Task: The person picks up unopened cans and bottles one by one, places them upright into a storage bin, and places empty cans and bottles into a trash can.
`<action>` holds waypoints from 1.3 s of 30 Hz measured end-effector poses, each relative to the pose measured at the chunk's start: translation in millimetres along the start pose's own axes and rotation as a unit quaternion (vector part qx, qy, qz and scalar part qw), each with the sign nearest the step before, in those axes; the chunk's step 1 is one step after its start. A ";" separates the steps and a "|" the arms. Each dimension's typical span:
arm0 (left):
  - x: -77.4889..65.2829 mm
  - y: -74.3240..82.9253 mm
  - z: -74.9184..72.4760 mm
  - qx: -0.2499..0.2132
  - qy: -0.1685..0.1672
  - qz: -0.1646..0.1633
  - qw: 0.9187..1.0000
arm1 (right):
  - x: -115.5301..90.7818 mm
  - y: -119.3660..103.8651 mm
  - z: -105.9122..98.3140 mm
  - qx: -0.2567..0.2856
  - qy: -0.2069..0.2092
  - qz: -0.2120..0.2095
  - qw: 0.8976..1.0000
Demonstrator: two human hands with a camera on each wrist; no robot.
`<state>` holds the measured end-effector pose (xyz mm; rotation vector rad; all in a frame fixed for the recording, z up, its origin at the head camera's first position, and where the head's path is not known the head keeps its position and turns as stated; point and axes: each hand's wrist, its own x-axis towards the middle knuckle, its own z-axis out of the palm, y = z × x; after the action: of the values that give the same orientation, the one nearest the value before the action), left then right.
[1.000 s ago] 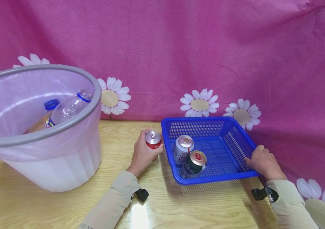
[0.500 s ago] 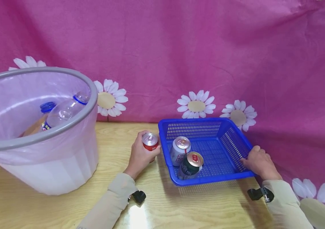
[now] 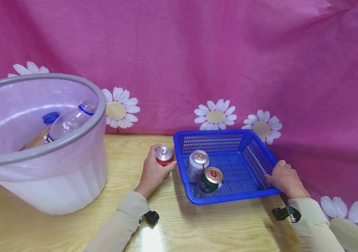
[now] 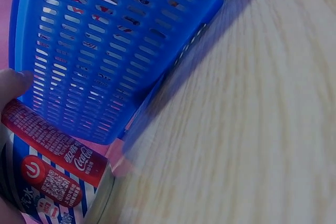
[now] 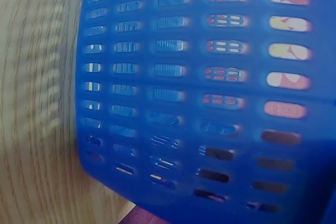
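My left hand (image 3: 152, 172) grips a red Coca-Cola can (image 3: 164, 157), held upright just left of a blue plastic basket (image 3: 210, 132). The left wrist view shows the can's striped label (image 4: 52, 177) close to the basket's slotted wall (image 4: 100, 56); whether its base touches the table is unclear. My right hand (image 3: 287, 180) holds the basket's right rim, thumb on the inner side. Inside the basket, a white can (image 3: 197, 166) and a dark green can (image 3: 208, 183) stand together at the left end. In the right wrist view the basket's wall (image 5: 194, 85) hides the fingers.
A white bin (image 3: 56, 196) with a grey rim (image 3: 101, 101) and a thin plastic liner stands at the left. Clear plastic bottles (image 3: 70, 123) lie in it. Behind the wooden table (image 3: 179, 227) hangs a pink cloth (image 3: 166, 63) with daisies.
The whole head view has shifted a little, so things sit slightly further left. Both hands keep their holds on the can and the basket rim.
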<state>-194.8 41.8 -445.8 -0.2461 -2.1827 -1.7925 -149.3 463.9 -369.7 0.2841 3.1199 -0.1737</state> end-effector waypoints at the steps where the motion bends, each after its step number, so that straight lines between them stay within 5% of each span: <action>1: -0.2 0.5 -0.3 -0.001 -0.002 0.000 1.000 | -0.6 -0.1 0.7 0.001 0.000 0.000 1.000; 15: 2.1 2.3 -10.3 0.013 -0.019 -0.029 0.999 | -0.5 -5.7 -0.3 0.005 -0.003 -0.006 1.000; 39: 21.2 13.8 -23.0 -0.004 -0.018 -0.018 1.000 | -2.4 -5.3 -1.8 0.006 0.000 0.009 1.000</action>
<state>-207.4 20.8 -421.9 -0.2424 -2.2189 -1.8293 -147.9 458.5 -367.3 0.3113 3.1169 -0.1925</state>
